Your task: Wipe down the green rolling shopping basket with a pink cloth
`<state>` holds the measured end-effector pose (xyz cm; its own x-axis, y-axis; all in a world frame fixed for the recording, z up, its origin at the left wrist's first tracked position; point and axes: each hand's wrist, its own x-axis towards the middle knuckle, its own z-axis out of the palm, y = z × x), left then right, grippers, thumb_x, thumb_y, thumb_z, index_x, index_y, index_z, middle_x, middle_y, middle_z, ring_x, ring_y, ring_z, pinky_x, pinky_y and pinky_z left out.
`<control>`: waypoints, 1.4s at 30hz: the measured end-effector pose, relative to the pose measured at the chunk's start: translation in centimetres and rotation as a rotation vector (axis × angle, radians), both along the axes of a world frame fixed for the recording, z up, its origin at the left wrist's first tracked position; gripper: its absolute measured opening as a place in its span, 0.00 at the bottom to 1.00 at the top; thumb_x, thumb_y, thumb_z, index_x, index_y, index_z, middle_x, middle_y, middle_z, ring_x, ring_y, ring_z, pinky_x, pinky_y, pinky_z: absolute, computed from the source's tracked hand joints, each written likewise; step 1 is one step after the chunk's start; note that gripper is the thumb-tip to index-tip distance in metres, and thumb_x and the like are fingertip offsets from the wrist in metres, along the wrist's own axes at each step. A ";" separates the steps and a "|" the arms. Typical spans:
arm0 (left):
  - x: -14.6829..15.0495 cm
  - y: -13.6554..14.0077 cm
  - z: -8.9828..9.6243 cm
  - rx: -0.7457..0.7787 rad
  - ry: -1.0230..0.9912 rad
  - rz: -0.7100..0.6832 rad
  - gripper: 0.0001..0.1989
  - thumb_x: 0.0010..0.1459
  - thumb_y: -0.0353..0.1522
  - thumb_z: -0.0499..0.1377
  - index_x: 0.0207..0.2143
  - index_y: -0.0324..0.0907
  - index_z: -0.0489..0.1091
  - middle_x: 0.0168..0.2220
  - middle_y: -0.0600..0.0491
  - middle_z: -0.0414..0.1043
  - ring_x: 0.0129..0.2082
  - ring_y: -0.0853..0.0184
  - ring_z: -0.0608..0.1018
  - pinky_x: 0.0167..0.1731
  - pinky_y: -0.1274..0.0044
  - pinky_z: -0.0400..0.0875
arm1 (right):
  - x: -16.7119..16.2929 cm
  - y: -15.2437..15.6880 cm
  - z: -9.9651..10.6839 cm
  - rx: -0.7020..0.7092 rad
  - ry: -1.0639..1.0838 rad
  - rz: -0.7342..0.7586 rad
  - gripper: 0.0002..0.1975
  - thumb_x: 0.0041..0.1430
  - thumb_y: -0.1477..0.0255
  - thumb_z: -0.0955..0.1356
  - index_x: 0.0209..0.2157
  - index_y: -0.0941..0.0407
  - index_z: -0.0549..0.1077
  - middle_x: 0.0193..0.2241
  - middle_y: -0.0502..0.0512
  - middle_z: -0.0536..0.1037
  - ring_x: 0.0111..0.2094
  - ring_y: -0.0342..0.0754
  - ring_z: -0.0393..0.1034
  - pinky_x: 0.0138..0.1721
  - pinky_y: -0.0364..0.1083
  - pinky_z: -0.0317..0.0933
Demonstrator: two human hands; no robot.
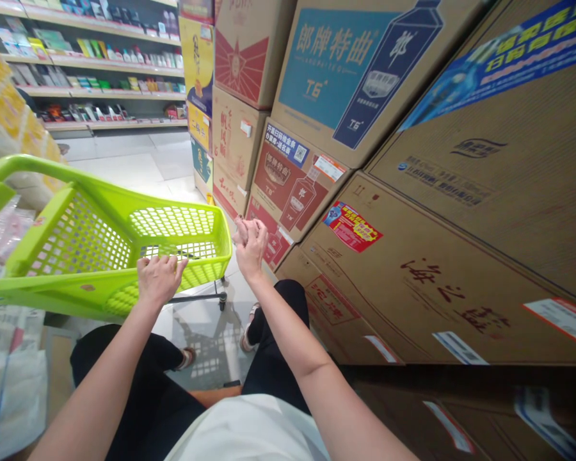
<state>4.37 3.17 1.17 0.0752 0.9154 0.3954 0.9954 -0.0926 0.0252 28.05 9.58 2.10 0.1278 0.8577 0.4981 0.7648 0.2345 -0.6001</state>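
A bright green plastic shopping cart [173, 221] with latticed sides stands tilted in my view at the left. My left hand [159, 278] is curled over its near rim, fingers closed on the edge. Just off the cart's right end is my right hand [250, 243], its fingers bent together. Whether a small pinkish thing lies in these fingers or only fingertips show, I cannot make out. Through the lattice the cart's inside shows floor and dark lines.
Stacked cardboard cartons [441, 256] with printed labels rise along the right. Shelves [100, 61] of small packaged goods stand at the back left. White plastic-wrapped packs [9, 384] lie at the left edge. Pale floor tiles [158, 157] run between; my legs straddle below.
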 end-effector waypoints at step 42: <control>-0.2 -0.5 -0.3 0.042 0.057 -0.038 0.18 0.66 0.46 0.50 0.31 0.46 0.71 0.30 0.48 0.78 0.36 0.57 0.74 0.50 0.61 0.54 | -1.2 1.6 -6.9 -0.260 0.088 0.110 0.07 0.63 0.66 0.69 0.41 0.50 0.79 0.39 0.54 0.69 0.43 0.49 0.68 0.53 0.49 0.63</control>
<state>4.16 2.62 0.85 0.1332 0.8940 0.4278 0.9908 -0.1301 -0.0366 26.84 11.22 -4.85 0.0598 0.9661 0.2513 0.6853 0.1433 -0.7140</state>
